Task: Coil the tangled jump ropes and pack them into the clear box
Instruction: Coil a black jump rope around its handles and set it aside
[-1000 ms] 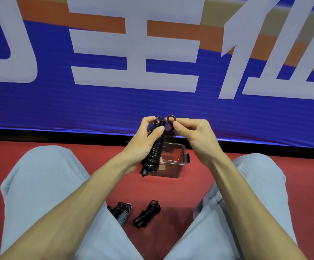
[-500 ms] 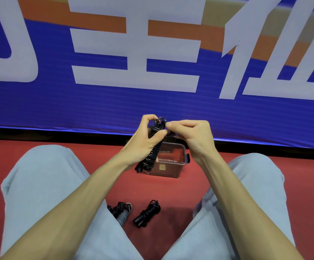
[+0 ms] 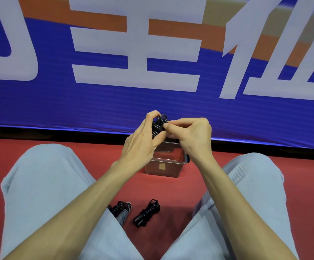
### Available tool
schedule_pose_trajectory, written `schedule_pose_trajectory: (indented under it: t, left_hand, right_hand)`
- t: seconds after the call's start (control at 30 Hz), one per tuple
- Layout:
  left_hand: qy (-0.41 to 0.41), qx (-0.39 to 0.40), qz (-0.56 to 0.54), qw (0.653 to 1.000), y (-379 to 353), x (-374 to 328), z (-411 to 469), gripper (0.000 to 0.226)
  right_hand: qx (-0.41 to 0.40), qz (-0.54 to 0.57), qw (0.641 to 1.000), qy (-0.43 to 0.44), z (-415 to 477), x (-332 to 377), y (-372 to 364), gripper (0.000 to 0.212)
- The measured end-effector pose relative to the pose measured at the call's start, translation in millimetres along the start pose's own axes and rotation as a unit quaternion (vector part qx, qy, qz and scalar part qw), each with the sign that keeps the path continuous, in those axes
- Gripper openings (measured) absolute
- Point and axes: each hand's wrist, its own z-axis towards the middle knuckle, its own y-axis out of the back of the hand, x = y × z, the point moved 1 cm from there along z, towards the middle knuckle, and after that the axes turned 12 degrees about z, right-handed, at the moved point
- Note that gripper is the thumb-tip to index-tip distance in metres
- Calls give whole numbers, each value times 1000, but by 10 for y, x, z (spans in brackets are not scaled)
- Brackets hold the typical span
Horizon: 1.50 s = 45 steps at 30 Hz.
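The raised jump rope (image 3: 156, 127) looks like slick black plastic with a slight gloss. The clear box (image 3: 171, 168) is smooth, see-through plastic. The red floor (image 3: 30, 145) is matt and finely grained. The trousers (image 3: 43, 184) are soft grey cloth, and the banner (image 3: 115, 106) is a faintly ribbed, sheeny fabric.

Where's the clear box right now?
Head view, centre: the clear box sits on the red floor, partly hidden behind the left hand and right hand, near the blue banner's foot.
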Motion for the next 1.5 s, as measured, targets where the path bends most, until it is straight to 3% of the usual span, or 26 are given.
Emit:
schedule_pose_trajectory:
  t: [0.13, 0.3, 0.53, 0.77, 1.1, 1.33, 1.5]
  left_hand:
    - [-24, -18, 44, 999, 23, -9, -24, 38]
    - [24, 15, -121, 992, -16, -18, 1, 42]
    - [14, 46, -165, 985, -28, -21, 6, 25]
    - [14, 33, -66, 997, -30, 0, 1, 28]
    - [-36, -15, 102, 994, -38, -21, -69, 40]
    - [25, -20, 30, 999, -60, 7, -62, 64]
    - [35, -45, 59, 997, -49, -18, -57, 51]
  right_hand:
    - [2, -6, 1000, 10, -10, 5, -12, 3]
    - [-14, 17, 999, 28, -8, 30, -10, 6]
    - [39, 9, 999, -10, 84, 24, 96, 4]
    - [58, -42, 997, -16, 92, 80, 89, 5]
    - [24, -164, 979, 117, 27, 13, -55, 14]
    - [-4, -125, 990, 72, 39, -4, -46, 4]
    - [-49, -70, 994, 64, -9, -28, -78, 3]
